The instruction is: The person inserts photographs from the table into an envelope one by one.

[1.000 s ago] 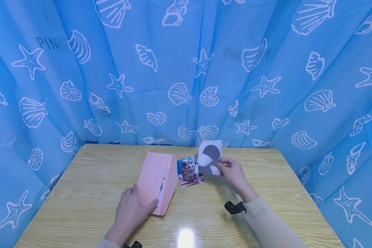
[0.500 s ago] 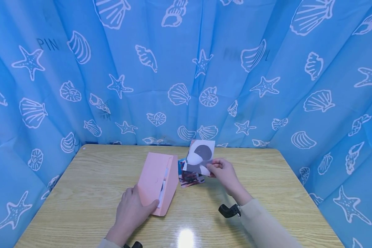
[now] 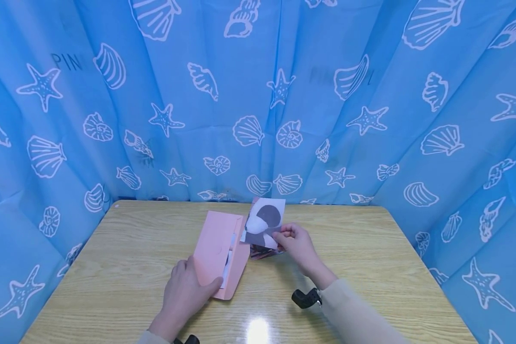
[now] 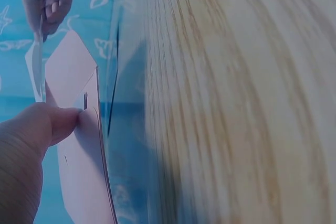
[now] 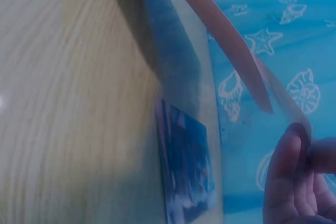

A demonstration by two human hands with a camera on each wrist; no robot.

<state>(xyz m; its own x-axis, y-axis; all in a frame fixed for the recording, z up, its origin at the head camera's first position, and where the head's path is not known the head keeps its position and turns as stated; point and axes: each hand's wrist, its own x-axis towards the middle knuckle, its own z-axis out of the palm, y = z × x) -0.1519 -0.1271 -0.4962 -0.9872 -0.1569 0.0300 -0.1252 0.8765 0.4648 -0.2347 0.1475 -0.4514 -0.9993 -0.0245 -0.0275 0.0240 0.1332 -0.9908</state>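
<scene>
Blue curtain (image 3: 249,71), printed with white shells and starfish, hangs in folds behind and beside a wooden table (image 3: 133,248) with a pale, streaky grain. Leftmost at the work, the left hand (image 3: 187,289) holds a pink envelope (image 3: 210,248), its thumb bent over the near part of the slot and the other fingers along the far side. Just below that hand, at the frame's bottom edge, a bit of black wrist device (image 3: 192,339) shows. Leaning at a slant, the envelope turns its slot and folded side panel to the right; a strip of white card (image 3: 226,274) shows inside the slot. Next to the right comes a loose card (image 3: 263,223) in white and grey, raised and tilted, its lower left corner overlapping the envelope's right edge from the head view (whether the two touch, I cannot tell). Below this card, a colour picture (image 5: 184,166) lies on the table near the envelope, mostly covered from above but plainer, though blurred, from the right wrist. At the loose card's lower right corner, the right hand (image 3: 298,246) pinches it between thumb and fingertips, the grip narrow. Behind that hand, a black camera mount (image 3: 306,298) juts from the wrist, and farthest right a cream sleeve (image 3: 357,310) covers the forearm.
</scene>
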